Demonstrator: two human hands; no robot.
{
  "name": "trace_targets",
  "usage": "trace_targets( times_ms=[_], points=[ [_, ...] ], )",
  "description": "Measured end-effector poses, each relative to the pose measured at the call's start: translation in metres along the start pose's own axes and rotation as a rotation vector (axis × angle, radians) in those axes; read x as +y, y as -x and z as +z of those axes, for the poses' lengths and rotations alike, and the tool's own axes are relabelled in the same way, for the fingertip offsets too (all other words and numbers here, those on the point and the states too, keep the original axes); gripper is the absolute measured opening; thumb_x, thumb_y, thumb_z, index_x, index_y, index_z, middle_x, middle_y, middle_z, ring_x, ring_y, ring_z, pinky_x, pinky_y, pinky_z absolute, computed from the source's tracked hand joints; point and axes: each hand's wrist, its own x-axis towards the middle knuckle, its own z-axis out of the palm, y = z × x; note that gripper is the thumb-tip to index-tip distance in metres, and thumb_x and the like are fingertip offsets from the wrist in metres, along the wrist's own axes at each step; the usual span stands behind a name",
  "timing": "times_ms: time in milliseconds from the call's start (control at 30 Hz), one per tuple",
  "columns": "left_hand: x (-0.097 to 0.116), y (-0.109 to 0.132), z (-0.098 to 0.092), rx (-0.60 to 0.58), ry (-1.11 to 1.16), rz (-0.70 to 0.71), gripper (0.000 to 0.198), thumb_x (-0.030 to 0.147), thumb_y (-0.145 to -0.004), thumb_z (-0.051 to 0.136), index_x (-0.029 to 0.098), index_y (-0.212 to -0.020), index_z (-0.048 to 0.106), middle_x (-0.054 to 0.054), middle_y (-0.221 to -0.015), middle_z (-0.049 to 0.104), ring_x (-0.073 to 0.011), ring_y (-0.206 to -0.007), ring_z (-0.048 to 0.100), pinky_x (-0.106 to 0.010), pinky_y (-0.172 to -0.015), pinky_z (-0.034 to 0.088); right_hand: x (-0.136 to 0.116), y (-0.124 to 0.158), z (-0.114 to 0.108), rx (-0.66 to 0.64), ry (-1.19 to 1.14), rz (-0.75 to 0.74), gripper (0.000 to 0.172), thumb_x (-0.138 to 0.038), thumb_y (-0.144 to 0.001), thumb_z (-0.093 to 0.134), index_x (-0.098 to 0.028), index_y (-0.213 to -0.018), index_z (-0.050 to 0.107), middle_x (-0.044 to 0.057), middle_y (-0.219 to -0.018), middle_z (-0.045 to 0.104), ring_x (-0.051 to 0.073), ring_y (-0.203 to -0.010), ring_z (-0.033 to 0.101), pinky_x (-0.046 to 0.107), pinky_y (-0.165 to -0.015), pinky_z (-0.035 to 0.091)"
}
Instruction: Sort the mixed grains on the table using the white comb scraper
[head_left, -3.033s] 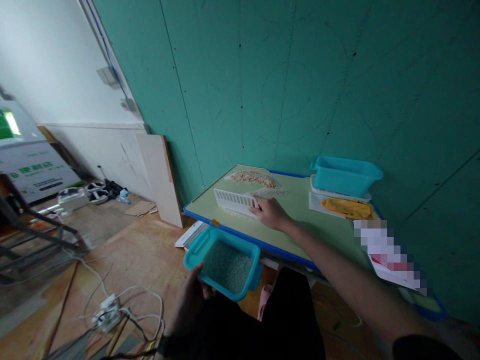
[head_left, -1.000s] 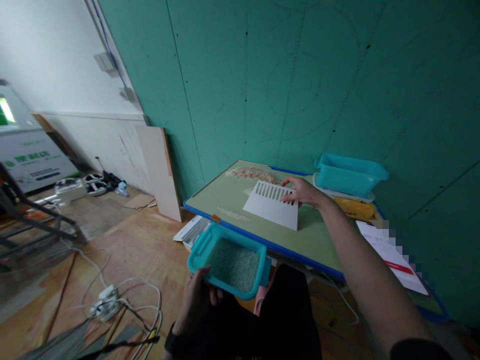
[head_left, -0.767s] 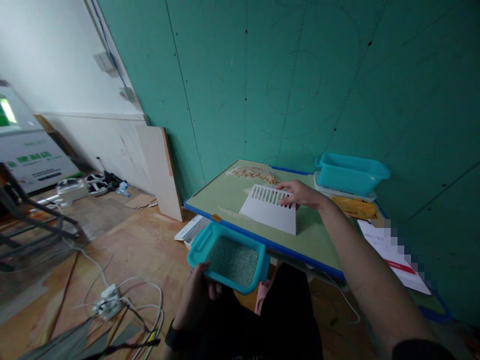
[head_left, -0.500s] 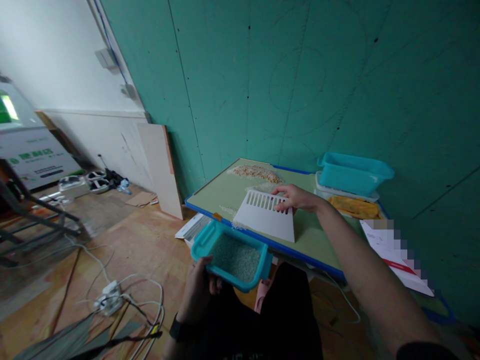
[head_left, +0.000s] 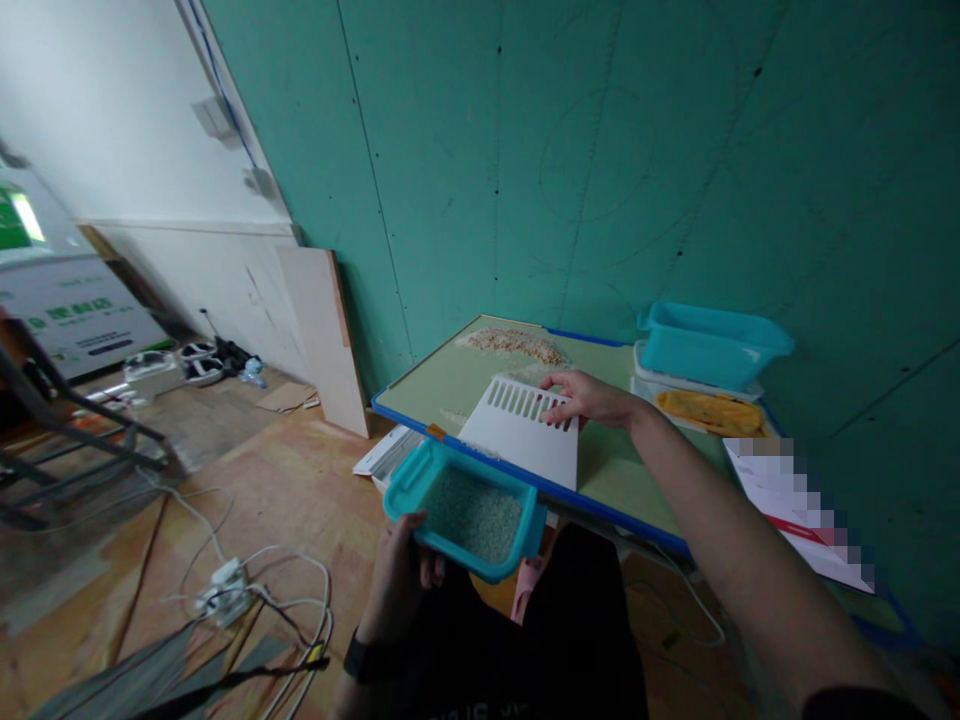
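My left hand (head_left: 405, 560) grips the near left side of a turquoise plastic bin (head_left: 405, 492), thumb over its rim. Pale grains (head_left: 476, 515) lie inside the bin, which is held just below the table's front edge. My right hand (head_left: 574, 398) pinches a white slotted plastic scraper (head_left: 525, 440) by its upper right part. The scraper lies slanted on the green tabletop (head_left: 427, 385), its lower edge by the blue rim. A few pale grains sit along that rim, above the bin. Farther back is a heap of mixed brown and pale grains (head_left: 514, 346).
At the table's right end a second turquoise bin (head_left: 709, 350) stands on a lidded clear box, with a yellow cloth (head_left: 709, 410) below it. A paper sheet (head_left: 795, 520) lies nearer. A green wall (head_left: 600, 170) rises behind. Cables and a power strip (head_left: 225, 592) lie on the floor at left.
The scraper has shifted slightly left and toward the table's front edge in my right hand. Fewer grains show at the rim. The bin in my left hand stays nearly still.
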Motion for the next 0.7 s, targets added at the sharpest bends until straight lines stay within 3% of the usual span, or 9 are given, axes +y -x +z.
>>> trace_targets(
  times_ms=[200,467,700],
  points=[
    [-0.002,-0.003,-0.002,0.009,0.015,-0.006,0.06,0.057,-0.074,0.073,0.029,-0.03,0.043,0.001,-0.026,0.037,-0.011,-0.03,0.043,-0.027,-0.044,0.038,-0.002,0.0,0.001,-0.026,-0.029,-0.007,0.051,-0.03,-0.065,0.097,-0.021,-0.11,0.072,0.001,-0.076,0.08,0.017,-0.056,0.072,0.022,-0.045,0.054],
    [-0.004,-0.011,-0.016,0.009,0.048,0.004,0.059,0.056,-0.074,0.074,0.028,-0.031,0.045,0.002,-0.026,0.038,-0.0089,-0.029,0.043,-0.025,-0.042,0.034,0.001,-0.008,-0.013,0.367,-0.064,0.024,0.053,-0.02,-0.071,0.09,-0.017,-0.122,0.075,0.003,-0.078,0.08,0.019,-0.058,0.072,0.024,-0.045,0.054],
    [0.007,-0.019,-0.027,0.0,0.063,0.007,0.058,0.053,-0.075,0.074,0.026,-0.033,0.045,0.002,-0.026,0.039,-0.0075,-0.029,0.043,-0.022,-0.042,0.032,0.009,-0.014,-0.008,0.274,-0.006,0.038,0.038,-0.023,-0.071,0.089,-0.018,-0.107,0.08,0.002,-0.074,0.079,0.02,-0.059,0.071,0.026,-0.047,0.055]
  ],
)
